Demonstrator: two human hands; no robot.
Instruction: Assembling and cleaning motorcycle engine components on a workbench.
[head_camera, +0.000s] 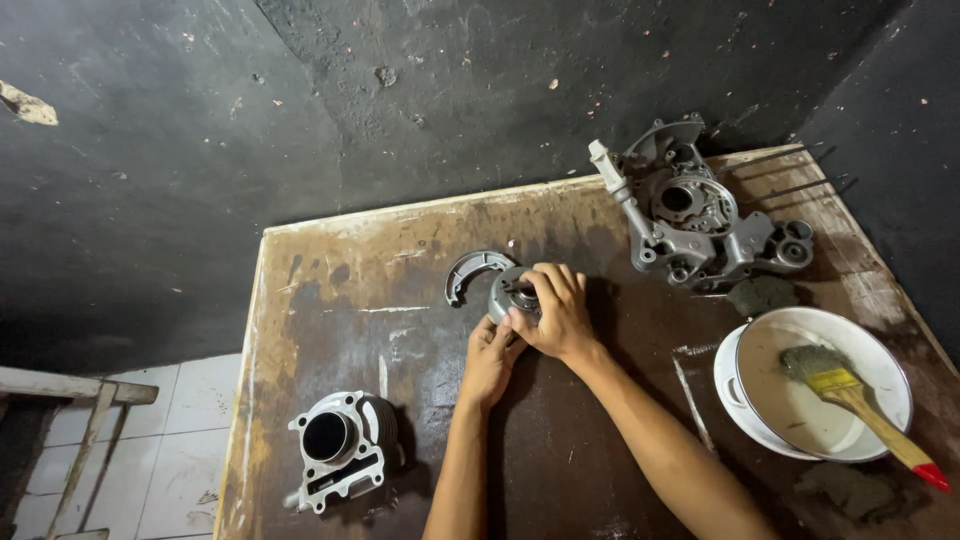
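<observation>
A small round metal part (512, 292) is gripped near the middle of the worn wooden table (350, 300), with the right hand (556, 312) clasped over its top and the fingers of the left hand (489, 357) curled against its lower edge. Just to its left a curved metal shoe (472, 270) is laid flat. An engine casing (692, 212) is seen at the far right corner, a finned cylinder (340, 446) near the front left edge, and a white bowl (745, 400) with a brush (850, 392) resting in it at the right.

One head-worn camera looks steeply down, from near, at the worn table (330, 330) against dark walls.
</observation>
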